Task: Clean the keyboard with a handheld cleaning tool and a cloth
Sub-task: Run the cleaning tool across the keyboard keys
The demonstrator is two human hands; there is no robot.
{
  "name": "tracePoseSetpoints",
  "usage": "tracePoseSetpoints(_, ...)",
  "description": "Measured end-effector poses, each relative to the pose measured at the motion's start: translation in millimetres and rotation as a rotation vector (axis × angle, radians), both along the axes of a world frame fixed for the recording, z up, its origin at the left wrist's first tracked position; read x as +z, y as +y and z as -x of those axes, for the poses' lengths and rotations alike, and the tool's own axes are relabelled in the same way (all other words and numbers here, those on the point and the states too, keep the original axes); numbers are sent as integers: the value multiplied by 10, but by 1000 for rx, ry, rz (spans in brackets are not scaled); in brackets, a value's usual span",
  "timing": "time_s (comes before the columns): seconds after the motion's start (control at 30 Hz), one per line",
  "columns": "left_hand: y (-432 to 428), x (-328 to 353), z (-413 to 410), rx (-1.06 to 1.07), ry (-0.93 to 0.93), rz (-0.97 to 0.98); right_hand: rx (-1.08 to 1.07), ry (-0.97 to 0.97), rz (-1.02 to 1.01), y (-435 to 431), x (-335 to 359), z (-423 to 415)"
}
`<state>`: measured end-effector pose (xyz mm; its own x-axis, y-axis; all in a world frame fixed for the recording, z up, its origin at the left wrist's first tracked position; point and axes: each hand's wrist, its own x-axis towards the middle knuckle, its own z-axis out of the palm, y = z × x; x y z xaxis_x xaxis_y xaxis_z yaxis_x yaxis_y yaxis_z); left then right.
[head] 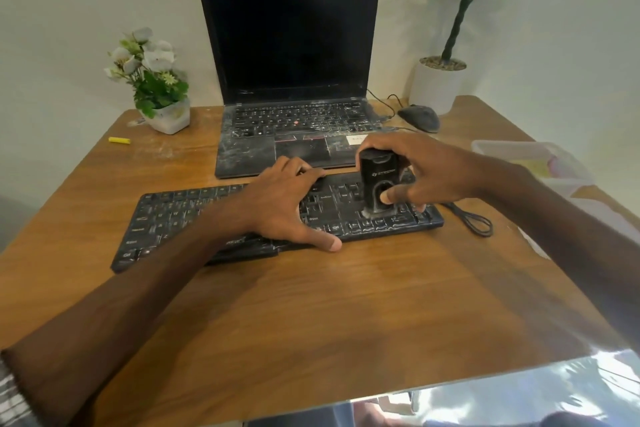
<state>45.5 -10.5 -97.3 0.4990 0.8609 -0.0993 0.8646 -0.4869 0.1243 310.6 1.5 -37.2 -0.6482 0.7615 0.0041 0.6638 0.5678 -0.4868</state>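
Observation:
A dusty black keyboard (173, 218) lies across the middle of the wooden table (311, 315). My left hand (284, 204) lies spread on its middle, fingers reaching the far edge and the thumb on the table at the near edge. My right hand (426, 173) grips a small black handheld cleaning tool (378, 184), thumb on its front. The tool stands upright with its nozzle down on the keys at the keyboard's right end. I see no cloth that I can tell for sure.
A dusty open laptop (294, 80) stands just behind the keyboard. A mouse (419, 118) and a tall potted plant (440, 80) are at the back right, a flower pot (162, 111) and a yellow piece (119, 140) at the back left. A clear plastic box (526, 159) sits at the right edge, a cable loop (474, 218) beside the keyboard.

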Motion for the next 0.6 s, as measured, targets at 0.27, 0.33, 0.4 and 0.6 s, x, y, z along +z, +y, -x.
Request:
tracePoseSetpoints(0.27, -37, -28, 39, 15, -33, -6, -30, -8, -8, -4, 1, -167)
tracePoseSetpoints(0.33, -38, -25, 34, 18, -35, -1, -54, -20, 6, 9, -2, -219)
tracePoseSetpoints(0.4, -30, -29, 32, 21, -35, 2, -74, -45, 25, 9, 32, -279)
tracePoseSetpoints(0.6, -4, -49, 41, 26, -37, 4, -93, -283, -157, -13, 211, -288)
